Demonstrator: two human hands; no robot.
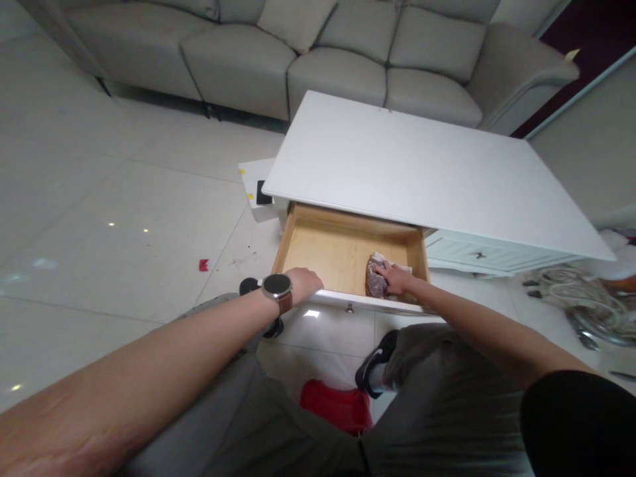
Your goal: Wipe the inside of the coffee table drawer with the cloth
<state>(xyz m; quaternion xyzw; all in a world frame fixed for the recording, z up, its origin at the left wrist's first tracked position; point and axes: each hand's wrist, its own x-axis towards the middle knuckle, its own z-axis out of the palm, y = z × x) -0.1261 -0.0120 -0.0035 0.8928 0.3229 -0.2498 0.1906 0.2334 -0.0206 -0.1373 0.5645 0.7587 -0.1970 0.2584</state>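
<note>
A pale wooden drawer (328, 255) is pulled out from the white coffee table (427, 169). My left hand (304, 285), with a watch (277, 286) on its wrist, is closed over the left part of the drawer's front edge; its fingertips are hidden. My right hand (395, 278) reaches into the drawer's right side. Its fingers press round a bunched brown-and-white patterned cloth (376, 277), which lies against the drawer's bottom near the front. Part of the cloth is hidden under the hand.
A grey sofa (238, 66) stands behind the table. To the left, a white box (263, 211) holds a dark flat object (263, 193). A red stool (335, 405) is below me. Coiled hoses or cables (571, 291) lie at right, and a red scrap (203, 265) on the floor.
</note>
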